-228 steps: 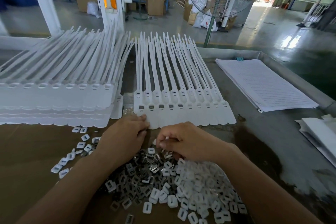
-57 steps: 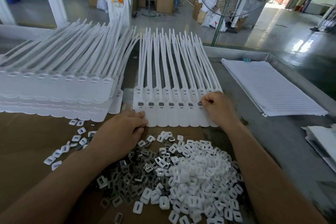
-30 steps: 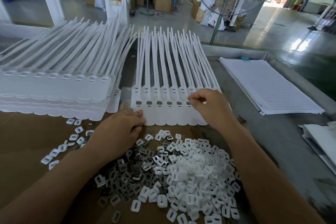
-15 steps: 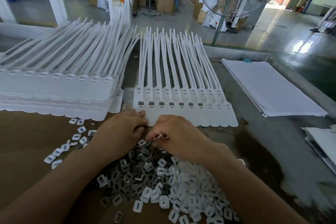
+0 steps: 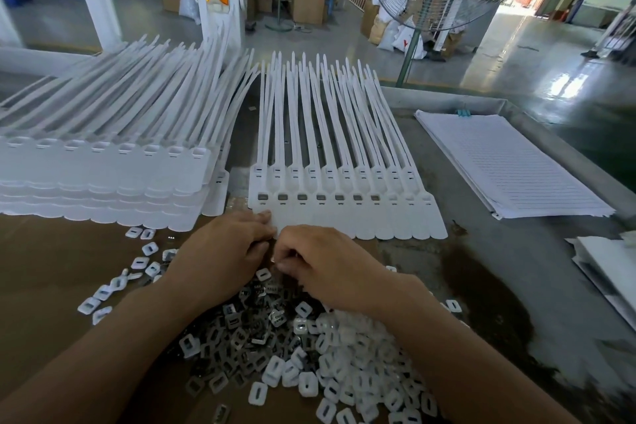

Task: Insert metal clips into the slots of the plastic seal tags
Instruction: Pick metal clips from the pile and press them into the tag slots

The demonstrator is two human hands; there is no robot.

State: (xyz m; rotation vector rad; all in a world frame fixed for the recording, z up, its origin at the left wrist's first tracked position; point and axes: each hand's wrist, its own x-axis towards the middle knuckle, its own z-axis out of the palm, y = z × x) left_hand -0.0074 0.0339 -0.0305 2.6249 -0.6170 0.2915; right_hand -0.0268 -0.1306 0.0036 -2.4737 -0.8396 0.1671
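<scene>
clips (image 5: 247, 330) lie in a loose pile nearest the person, dark metal ones mixed with white pieces (image 5: 354, 354). just beyond it a row of tags (image 5: 344, 220) lies flat, straps pointing away. seven slots from the left show dark fills and the three empty slots (image 5: 409, 198) sit at the right end, so this row seems about two-thirds done. the step in hand looks like fetching the next clip: the right hand (image 5: 330, 268) sits at the pile's far edge, fingers curled, thumb meeting forefinger, but whether a clip is pinched there cannot be told. the left hand (image 5: 223, 251) is loosely bent, fingertips (image 5: 265, 217) touching the leftmost tag's near edge, nothing seen held. the next move would call for carrying a clip to the first empty slot, squaring it and pressing it in while the left hand steadies the row.
</scene>
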